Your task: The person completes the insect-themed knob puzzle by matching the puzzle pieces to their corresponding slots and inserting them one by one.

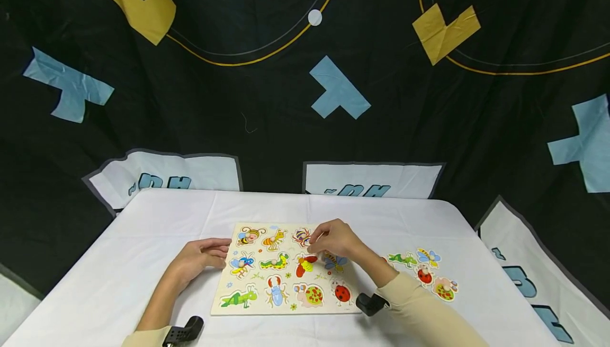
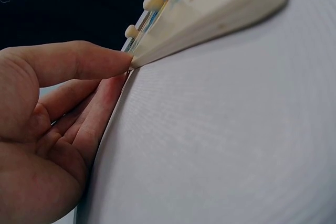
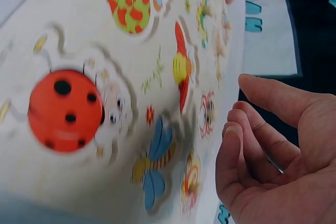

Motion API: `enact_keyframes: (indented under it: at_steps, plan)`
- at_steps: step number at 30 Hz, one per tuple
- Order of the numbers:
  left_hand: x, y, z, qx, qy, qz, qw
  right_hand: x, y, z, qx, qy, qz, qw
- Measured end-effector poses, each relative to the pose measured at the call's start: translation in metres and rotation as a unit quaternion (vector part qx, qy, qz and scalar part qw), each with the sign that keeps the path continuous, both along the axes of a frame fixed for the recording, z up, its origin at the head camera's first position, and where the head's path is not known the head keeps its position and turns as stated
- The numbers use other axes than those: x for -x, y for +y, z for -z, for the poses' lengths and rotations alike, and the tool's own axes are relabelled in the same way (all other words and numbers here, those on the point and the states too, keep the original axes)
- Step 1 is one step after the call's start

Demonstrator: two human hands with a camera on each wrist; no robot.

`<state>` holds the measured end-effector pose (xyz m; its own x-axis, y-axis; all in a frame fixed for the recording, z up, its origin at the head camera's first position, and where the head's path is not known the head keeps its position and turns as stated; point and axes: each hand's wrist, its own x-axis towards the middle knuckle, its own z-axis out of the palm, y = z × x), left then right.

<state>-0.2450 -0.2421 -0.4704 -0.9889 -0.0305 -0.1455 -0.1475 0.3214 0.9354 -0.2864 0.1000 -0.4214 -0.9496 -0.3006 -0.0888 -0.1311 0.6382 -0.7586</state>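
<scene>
A wooden peg puzzle board (image 1: 257, 307) with insect pictures lies on the white table. My left hand (image 1: 202, 257) rests beside its left edge; in the left wrist view, fingertips (image 2: 118, 62) touch the board's edge. My right hand (image 1: 335, 238) hovers over the upper right part of the board with loosely bent fingers. Nothing shows between its thumb and fingers in the right wrist view. Near it are a knobbed spider piece (image 1: 300, 237) and a red-winged insect picture (image 1: 306, 266). A knobbed piece (image 3: 190, 184) beside the spider is hidden by the hand in the head view.
Right of the board lie loose pieces: a green grasshopper (image 1: 402, 259), a blue-winged bee (image 1: 429, 257), a ladybug (image 1: 424, 275) and a snail (image 1: 445, 288). The right forearm partly covers another piece. A black cloth (image 1: 267, 114) hangs behind the table (image 1: 181, 212).
</scene>
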Motion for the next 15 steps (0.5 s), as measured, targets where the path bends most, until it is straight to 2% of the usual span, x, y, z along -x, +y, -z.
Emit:
enact_keyframes:
  at_steps: [15]
  plan:
    - [-0.001, 0.0, 0.0, -0.006, 0.005, -0.002, 1.0, -0.001, 0.047, 0.001, -0.008, 0.003, 0.038, 0.999]
